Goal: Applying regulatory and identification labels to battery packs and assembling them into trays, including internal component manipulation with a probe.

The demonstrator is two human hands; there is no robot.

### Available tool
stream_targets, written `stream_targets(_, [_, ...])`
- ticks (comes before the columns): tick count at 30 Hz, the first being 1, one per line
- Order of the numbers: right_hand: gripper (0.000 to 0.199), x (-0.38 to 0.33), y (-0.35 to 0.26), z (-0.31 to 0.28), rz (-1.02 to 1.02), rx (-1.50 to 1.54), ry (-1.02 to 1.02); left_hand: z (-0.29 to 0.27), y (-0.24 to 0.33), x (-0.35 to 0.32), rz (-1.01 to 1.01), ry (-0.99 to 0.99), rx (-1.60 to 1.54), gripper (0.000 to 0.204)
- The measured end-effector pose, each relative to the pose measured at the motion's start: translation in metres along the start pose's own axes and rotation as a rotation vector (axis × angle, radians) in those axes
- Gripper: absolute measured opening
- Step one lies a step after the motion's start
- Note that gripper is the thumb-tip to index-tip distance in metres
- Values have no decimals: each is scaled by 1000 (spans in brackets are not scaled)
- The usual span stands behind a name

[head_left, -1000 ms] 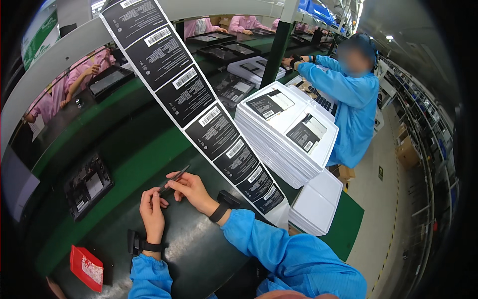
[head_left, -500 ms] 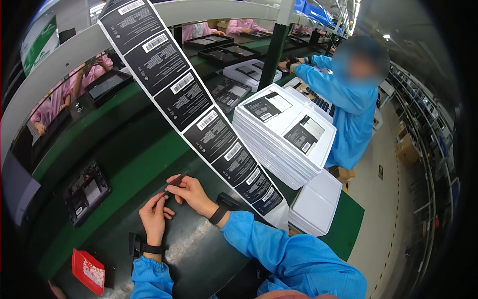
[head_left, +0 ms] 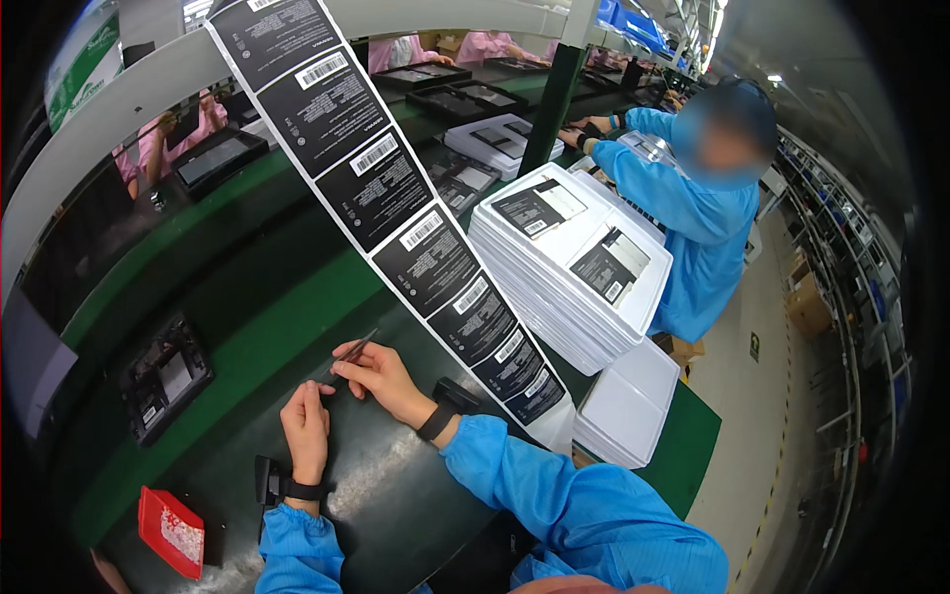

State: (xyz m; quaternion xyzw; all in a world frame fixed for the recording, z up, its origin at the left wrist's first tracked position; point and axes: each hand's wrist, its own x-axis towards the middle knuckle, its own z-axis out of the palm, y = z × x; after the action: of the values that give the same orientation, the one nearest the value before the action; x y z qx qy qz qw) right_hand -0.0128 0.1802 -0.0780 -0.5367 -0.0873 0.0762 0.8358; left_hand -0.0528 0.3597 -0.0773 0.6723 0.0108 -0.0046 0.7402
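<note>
My right hand (head_left: 381, 381) is closed in a pinch around dark tweezers (head_left: 363, 346), one pointed end rising up and to the right past the fingers. Close beside it, at the tweezers' lower end, my left hand (head_left: 305, 431) has its fingertips pinched; whatever lies between them is too small and dark to make out. Both hands hover over the dark green bench (head_left: 386, 495). Ahead and to the left lies an opened flat electronic device (head_left: 166, 381), its inside showing a pale rectangle. A long strip of black labels (head_left: 376, 193) with barcodes hangs down just beyond my right hand.
A red scoop-shaped tray (head_left: 170, 532) with small white bits sits at the lower left. Right of the labels rise stacked white trays (head_left: 554, 297), black flat parts (head_left: 539, 210) on top. A co-worker in blue (head_left: 693, 203) stands beyond; people in pink work across the line.
The tweezers have turned slightly, their pointed end now higher. My left fingers are drawn closer together. The opened device has shifted slightly left in the picture.
</note>
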Motion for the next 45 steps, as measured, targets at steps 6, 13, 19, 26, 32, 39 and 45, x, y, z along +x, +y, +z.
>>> stream_targets(6, [25,-1,0,2,-10,23,7,3,-7,3,164,24,169,27])
stream_targets(13, [26,-1,-1,2,11,5,-18,4,-3,1,82,-14,130,22])
stream_targets(19, [24,-1,-2,2,15,1,-20,6,-3,2,106,-6,157,16])
stream_targets(26, [20,0,-4,4,16,0,32,10,1,2,167,15,38,12])
stream_targets(32, [22,-1,-5,4,35,-28,26,11,3,3,167,-49,74,12])
stream_targets(39, [25,-2,-9,5,50,-49,29,9,3,2,127,-43,84,10])
stream_targets(45, [26,-4,-7,5,3,-26,12,9,-1,4,142,-31,80,9])
